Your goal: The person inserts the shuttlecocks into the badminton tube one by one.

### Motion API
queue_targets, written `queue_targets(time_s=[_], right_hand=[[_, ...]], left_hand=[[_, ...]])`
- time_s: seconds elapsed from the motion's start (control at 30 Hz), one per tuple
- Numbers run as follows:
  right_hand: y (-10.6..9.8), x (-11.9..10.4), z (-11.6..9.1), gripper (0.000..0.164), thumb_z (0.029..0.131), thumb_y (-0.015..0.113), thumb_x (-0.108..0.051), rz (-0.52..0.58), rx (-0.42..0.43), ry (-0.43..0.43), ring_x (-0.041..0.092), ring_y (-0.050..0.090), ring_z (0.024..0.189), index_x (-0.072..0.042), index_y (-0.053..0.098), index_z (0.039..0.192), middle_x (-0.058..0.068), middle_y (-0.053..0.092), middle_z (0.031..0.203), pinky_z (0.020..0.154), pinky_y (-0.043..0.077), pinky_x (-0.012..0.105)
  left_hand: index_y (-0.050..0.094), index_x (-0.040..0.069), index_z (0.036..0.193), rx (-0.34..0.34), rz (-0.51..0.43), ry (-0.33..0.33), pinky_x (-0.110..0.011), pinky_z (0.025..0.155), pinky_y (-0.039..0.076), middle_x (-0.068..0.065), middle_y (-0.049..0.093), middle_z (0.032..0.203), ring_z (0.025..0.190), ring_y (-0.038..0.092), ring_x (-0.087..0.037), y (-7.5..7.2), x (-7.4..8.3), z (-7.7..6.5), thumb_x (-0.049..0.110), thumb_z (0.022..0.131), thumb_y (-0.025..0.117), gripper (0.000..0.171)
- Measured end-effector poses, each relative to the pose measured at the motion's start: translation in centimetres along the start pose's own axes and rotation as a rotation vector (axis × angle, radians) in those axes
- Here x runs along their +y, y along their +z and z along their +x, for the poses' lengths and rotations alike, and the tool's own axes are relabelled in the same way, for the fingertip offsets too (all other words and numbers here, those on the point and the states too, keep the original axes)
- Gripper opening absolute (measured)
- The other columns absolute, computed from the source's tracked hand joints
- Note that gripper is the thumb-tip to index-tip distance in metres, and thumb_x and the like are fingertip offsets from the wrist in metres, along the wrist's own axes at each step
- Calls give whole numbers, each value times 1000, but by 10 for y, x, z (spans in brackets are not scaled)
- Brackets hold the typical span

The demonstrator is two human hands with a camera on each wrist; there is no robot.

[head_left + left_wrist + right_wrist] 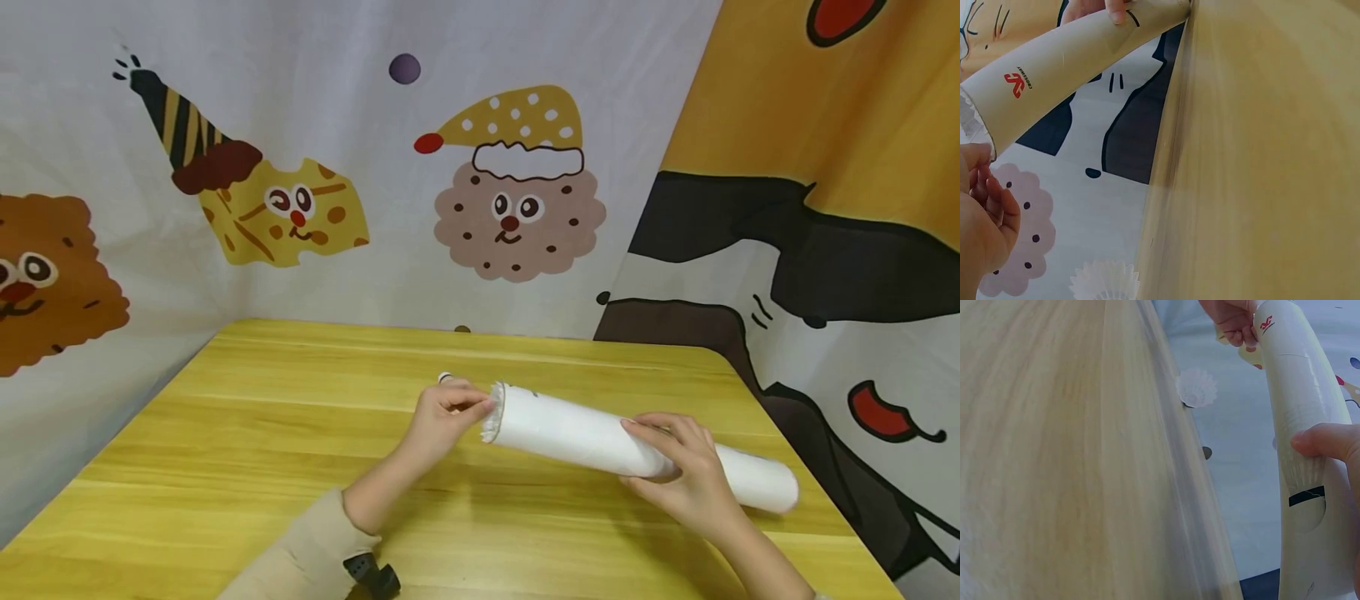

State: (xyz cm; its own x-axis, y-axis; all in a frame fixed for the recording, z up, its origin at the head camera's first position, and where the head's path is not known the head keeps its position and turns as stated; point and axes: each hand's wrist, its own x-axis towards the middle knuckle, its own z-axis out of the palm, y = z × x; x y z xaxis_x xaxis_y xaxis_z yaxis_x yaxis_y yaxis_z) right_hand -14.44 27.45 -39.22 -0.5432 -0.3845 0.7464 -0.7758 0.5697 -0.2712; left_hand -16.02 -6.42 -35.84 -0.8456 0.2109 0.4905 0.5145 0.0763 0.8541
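Note:
A white badminton shuttlecock tube (pixel 577 429) is held over the table, tilted, its left end open and higher. My right hand (pixel 686 475) grips it around the middle, with the thumb on its side in the right wrist view. White feathers of a shuttlecock (pixel 492 413) show at the open mouth. My left hand (pixel 446 417) pinches at those feathers with thumb and forefinger. The left wrist view shows a red logo (pixel 1016 85) near that mouth. In the right wrist view a printed shuttlecock picture (pixel 1307 497) is on the tube's side.
Behind my left hand a small white rounded thing with a dark band (pixel 445 377) peeks out. White shuttlecock feathers (pixel 1107 281) appear by the edge of the wooden table (pixel 300 467) in the wrist views. A cartoon curtain (pixel 337 100) hangs behind the table and along its sides.

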Motion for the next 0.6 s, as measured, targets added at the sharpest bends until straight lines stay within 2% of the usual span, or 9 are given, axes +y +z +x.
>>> queue_targets(time_s=[0.47,0.6], right_hand=[[-1,-1,-2,59,80,66,-59,-4,-37,43,18,47,108,-13,70,117,8,61,113,89,24,30],[1,-2,-1,59,81,66,-59,-5,-21,22,18,47,108,-13,69,117,7,61,114,88,24,30]], left_hand=[[73,-8,89,-48,44,-6,-22,58,43,-9,63,77,67,49,-12,6,5,1,-10,85,65,9],[73,-8,90,-16,33,-29,-22,59,44,-10,64,78,68,51,-11,7,3,1,-9,85,66,8]])
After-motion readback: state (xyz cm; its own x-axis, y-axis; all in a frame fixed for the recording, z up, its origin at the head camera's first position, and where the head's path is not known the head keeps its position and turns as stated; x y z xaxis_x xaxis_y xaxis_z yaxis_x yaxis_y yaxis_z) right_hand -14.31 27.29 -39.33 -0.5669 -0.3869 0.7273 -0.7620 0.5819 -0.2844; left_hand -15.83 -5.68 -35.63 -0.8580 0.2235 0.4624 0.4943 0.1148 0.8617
